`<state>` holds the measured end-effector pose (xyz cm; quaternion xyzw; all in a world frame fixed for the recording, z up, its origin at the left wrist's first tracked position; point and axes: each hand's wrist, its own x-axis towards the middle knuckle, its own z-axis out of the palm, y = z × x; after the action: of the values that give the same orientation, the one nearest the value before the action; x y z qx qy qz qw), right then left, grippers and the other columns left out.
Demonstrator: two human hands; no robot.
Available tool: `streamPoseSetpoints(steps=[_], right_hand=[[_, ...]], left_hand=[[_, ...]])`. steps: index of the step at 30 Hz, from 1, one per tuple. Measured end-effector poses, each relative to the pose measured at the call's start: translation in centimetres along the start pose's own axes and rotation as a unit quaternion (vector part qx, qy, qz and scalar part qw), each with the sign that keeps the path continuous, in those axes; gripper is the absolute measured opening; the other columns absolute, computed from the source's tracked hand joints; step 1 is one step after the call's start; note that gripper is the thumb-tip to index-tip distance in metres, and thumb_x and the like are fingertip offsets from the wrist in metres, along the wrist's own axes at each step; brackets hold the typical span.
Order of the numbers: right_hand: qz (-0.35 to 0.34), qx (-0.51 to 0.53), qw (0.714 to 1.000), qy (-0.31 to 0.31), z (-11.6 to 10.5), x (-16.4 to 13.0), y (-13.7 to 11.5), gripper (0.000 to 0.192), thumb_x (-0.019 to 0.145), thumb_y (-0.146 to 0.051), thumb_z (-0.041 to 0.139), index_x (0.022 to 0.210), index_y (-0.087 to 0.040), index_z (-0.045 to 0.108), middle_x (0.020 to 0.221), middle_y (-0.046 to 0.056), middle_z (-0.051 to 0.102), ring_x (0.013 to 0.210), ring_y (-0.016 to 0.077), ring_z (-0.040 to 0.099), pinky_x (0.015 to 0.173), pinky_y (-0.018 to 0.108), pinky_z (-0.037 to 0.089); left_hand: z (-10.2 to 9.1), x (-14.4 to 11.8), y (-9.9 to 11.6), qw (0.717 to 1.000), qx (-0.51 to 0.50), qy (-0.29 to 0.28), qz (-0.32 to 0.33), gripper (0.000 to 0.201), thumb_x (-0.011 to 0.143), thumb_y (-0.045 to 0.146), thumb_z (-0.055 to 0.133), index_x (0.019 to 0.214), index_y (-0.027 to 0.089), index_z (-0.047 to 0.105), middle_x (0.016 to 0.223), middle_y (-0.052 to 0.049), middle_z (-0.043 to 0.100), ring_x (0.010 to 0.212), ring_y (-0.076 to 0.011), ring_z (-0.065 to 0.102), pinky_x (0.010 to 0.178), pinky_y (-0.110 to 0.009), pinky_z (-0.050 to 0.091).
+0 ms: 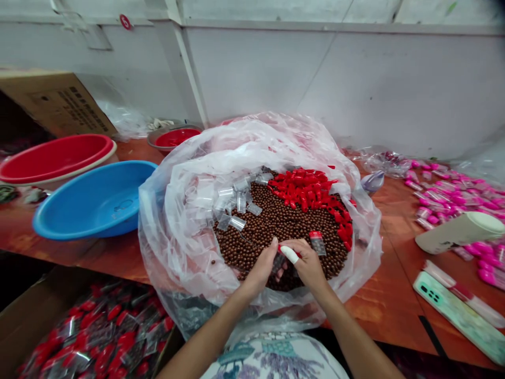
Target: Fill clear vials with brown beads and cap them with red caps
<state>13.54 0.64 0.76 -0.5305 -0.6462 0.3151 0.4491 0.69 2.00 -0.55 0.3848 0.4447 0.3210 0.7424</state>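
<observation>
My left hand [261, 268] is closed round a small clear plastic container [278, 261] with dark contents, low over a heap of brown beads [272, 223]. My right hand [311, 266], with a white cover on one finger, closes on a red cap [299, 255] at the container's top; whether the cap is fully seated is hidden by the fingers. Just beyond the right hand, a filled container with a red cap [317, 243] lies on the beads. Clear empty containers [226, 197] lie at the heap's left, loose red caps [305, 187] at its back right.
A clear plastic bag [177, 210] surrounds the heap. Blue basin [94, 197] and red basin [59, 155] stand left. Below left, a carton holds red-capped containers [102, 331]. Pink-capped containers [457, 195], a pale cup [453, 234] and a phone [460, 316] lie right.
</observation>
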Motion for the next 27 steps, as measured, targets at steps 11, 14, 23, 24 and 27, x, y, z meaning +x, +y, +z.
streamPoseSetpoints(steps=[11, 14, 23, 24, 27], right_hand=[[0.013, -0.137, 0.989, 0.056, -1.9, -4.0, 1.2, 0.023, 0.086, -0.036, 0.047, 0.088, -0.023, 0.065, 0.082, 0.004, 0.064, 0.078, 0.0198, 0.057, 0.070, 0.032, 0.045], [0.003, -0.154, 0.986, 0.069, -1.7, -3.9, 1.2, 0.025, 0.086, -0.036, 0.045, 0.100, -0.023, 0.062, 0.093, 0.006, 0.065, 0.085, 0.0213, 0.058, 0.074, 0.033, 0.046], [-0.102, -0.277, 0.955, -0.003, -1.0, -2.9, -0.8, 0.078, 0.069, -0.046, 0.063, 0.134, -0.018, 0.031, 0.122, 0.014, 0.052, 0.106, 0.0299, 0.050, 0.088, 0.044, 0.040], [-0.110, -0.286, 0.952, -0.004, -0.9, -2.9, -0.7, 0.077, 0.070, -0.045, 0.063, 0.134, -0.017, 0.031, 0.123, 0.014, 0.051, 0.107, 0.0300, 0.049, 0.089, 0.045, 0.040], [-0.119, -0.307, 0.944, 0.004, -0.7, -3.0, -0.5, 0.071, 0.071, -0.039, 0.061, 0.132, -0.017, 0.032, 0.123, 0.014, 0.050, 0.109, 0.0300, 0.047, 0.090, 0.045, 0.039]], left_hand=[[0.1, -0.7, 2.3, 0.994, -0.108, -0.014, 0.031, 0.057, 0.077, 0.065, 0.038, 0.101, 0.015, 0.053, 0.059, 0.001, 0.056, 0.041, -0.0089, 0.047, 0.038, -0.019, 0.034], [0.7, -0.6, 1.4, 0.995, -0.094, -0.018, 0.029, 0.056, 0.076, 0.064, 0.039, 0.102, 0.016, 0.052, 0.057, 0.002, 0.056, 0.041, -0.0092, 0.047, 0.038, -0.019, 0.033], [1.4, -0.6, 0.8, 0.995, -0.098, -0.021, -0.019, 0.066, 0.073, 0.073, 0.032, 0.089, 0.014, 0.058, 0.059, 0.000, 0.057, 0.044, -0.0093, 0.049, 0.045, -0.022, 0.037], [1.3, -0.6, 0.8, 0.995, -0.095, -0.020, -0.025, 0.068, 0.071, 0.074, 0.031, 0.084, 0.014, 0.059, 0.058, 0.000, 0.056, 0.044, -0.0090, 0.049, 0.045, -0.021, 0.037], [1.3, -0.4, 0.7, 0.995, -0.093, -0.023, -0.019, 0.063, 0.071, 0.073, 0.036, 0.077, 0.014, 0.057, 0.057, 0.000, 0.055, 0.043, -0.0083, 0.048, 0.043, -0.020, 0.036]])
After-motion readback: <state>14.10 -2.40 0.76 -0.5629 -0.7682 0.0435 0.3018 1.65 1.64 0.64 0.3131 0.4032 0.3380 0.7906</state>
